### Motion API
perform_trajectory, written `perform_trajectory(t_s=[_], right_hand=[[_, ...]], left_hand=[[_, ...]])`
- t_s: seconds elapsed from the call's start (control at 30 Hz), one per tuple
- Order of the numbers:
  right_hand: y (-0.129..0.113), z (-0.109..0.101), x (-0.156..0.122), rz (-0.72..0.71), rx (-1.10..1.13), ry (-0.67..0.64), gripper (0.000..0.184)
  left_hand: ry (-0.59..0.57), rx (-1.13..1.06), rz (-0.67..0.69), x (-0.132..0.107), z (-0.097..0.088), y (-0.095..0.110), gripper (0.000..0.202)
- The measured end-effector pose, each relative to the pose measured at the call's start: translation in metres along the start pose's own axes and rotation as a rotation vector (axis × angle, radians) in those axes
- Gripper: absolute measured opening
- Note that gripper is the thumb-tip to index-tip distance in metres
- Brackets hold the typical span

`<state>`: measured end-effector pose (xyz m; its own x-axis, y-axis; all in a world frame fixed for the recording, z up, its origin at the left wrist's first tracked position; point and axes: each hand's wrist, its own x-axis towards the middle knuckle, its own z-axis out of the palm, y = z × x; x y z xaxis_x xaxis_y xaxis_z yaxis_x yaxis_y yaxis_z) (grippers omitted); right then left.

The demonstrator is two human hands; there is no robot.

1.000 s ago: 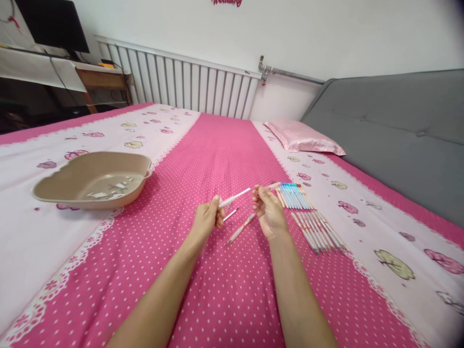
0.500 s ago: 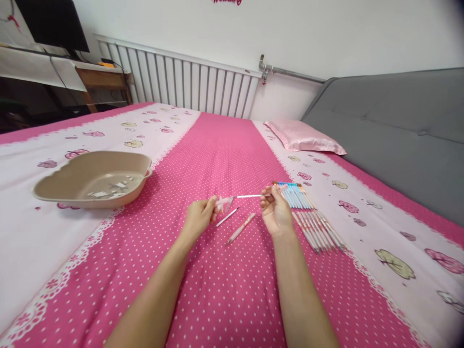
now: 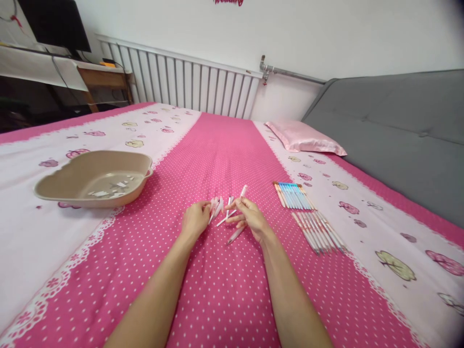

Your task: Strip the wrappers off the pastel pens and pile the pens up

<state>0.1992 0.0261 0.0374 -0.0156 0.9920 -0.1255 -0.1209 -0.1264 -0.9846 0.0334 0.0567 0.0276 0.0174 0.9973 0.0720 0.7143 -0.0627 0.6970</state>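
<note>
Over the polka-dot bedsheet, my left hand (image 3: 195, 220) is closed, with thumb and fingers pinching several pale pink pen parts (image 3: 217, 205). A short way to the right, my right hand (image 3: 253, 218) grips a pale pink pen barrel (image 3: 244, 190) that points up and away; its other fingers are partly spread. A thin white pen refill (image 3: 228, 205) stands out by the right fingertips; whether they hold it, I cannot tell. Another white refill (image 3: 221, 222) lies on the sheet between the hands. Below the right fingers lies a pink pen (image 3: 235, 236), its upper end hidden by the hand.
At right, a row of blue and orange pens (image 3: 293, 195) lies above a row of pale pink pens (image 3: 319, 233). A beige basin (image 3: 90, 202) with white and grey scraps stands at left. Farther back are a pink pillow (image 3: 304, 136) and a grey headboard (image 3: 391, 106).
My right hand has moved left and turned, bringing the pink barrel from beside the pen rows to near my left hand. The white refill between the hands has swung from level to steep.
</note>
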Motion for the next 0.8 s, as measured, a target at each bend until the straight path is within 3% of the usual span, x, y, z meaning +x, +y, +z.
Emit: perform_trajectory(t_s=[0.17,0.37,0.57,0.67,0.8], right_hand=[[0.007,-0.01,0.005,-0.013,-0.249,0.276,0.03],[0.009,-0.01,0.004,-0.074,-0.852,0.265,0.038],[-0.012,-0.024,-0.012,-0.005,-1.154,0.558,0.028],[-0.014,-0.032,-0.016,0.107,-1.168,0.573,0.023],[-0.01,-0.038,-0.015,0.17,-1.167,0.489,0.028]], left_hand=[[-0.012,0.017,0.027,-0.002,-0.002,0.001,0.031],[0.037,0.002,0.046,-0.002,-0.003,-0.002,0.031],[0.119,0.077,0.027,-0.016,-0.012,0.02,0.021],[-0.025,0.103,0.119,-0.038,-0.002,0.041,0.022],[-0.236,0.367,0.182,-0.064,0.021,0.057,0.019]])
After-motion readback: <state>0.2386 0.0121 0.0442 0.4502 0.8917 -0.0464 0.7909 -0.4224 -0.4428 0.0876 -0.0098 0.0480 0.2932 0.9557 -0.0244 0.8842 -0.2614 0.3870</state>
